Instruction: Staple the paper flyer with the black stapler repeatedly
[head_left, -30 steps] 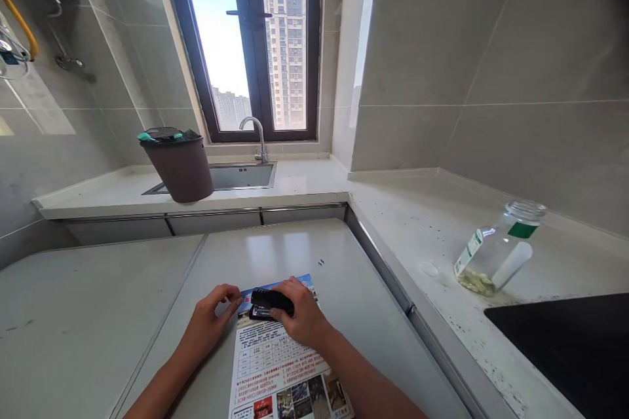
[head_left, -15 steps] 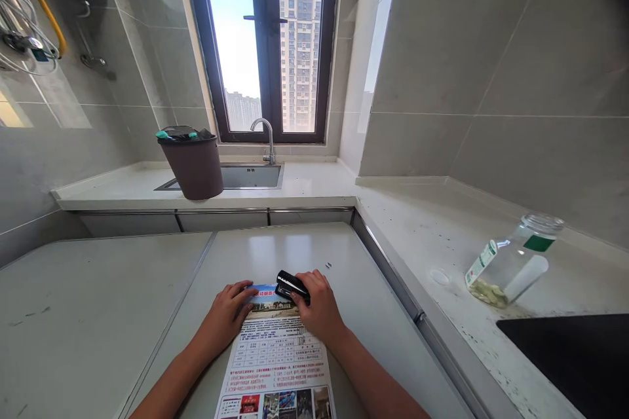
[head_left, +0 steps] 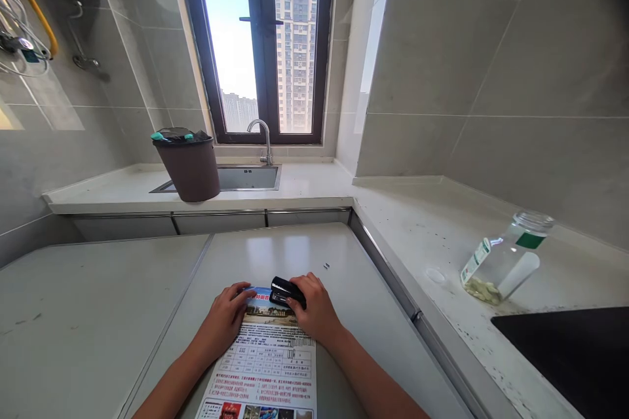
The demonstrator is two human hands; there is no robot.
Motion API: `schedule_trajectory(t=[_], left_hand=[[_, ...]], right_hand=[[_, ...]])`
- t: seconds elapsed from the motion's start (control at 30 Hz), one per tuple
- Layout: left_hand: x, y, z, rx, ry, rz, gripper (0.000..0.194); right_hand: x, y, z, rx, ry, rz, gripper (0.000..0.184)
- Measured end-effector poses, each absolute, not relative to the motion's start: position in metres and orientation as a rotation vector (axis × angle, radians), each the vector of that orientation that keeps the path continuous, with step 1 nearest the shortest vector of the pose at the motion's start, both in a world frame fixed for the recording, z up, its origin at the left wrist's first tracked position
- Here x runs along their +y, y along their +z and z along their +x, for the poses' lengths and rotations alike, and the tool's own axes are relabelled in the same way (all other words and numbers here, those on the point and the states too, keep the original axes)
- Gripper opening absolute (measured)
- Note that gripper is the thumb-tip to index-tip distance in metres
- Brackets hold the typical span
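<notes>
My right hand (head_left: 314,304) is wrapped round a black stapler (head_left: 281,291), which lies over the upper right part of a printed flyer (head_left: 268,366). Its front end points left across the top of the sheet. At the flyer's upper left edge, my left hand (head_left: 227,314) grips the paper, fingertips bent over the top corner. Text, a table and a row of small photos cover the flyer, which lies on the white panel (head_left: 363,340). Whether the stapler's jaws are round the paper is hard to see.
Two small staples (head_left: 326,266) lie beyond my right hand. A brown bin (head_left: 189,170) stands by the sink (head_left: 250,177) under the window. On the right counter (head_left: 413,236) are a tilted glass jar (head_left: 506,262), a clear round disc (head_left: 435,275) and a black slab (head_left: 565,347).
The flyer's lower end has swung left and its bottom has slid further out of view. The stapler sits slightly further left and flatter on the sheet. Both hands keep their hold.
</notes>
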State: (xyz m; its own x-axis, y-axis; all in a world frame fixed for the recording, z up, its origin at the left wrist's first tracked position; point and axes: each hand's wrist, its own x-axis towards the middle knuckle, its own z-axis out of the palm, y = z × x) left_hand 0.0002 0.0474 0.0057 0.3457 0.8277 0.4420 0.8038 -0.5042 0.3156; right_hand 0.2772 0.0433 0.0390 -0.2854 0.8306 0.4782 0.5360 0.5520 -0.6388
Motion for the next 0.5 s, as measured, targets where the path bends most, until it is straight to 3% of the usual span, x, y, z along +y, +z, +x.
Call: schedule_trajectory(t=[0.5], left_hand=[[0.046, 0.011, 0.003, 1.55, 0.825, 2.466, 0.028]], right_hand=[[0.036, 0.038, 0.265, -2.211, 0.621, -0.971, 0.039]])
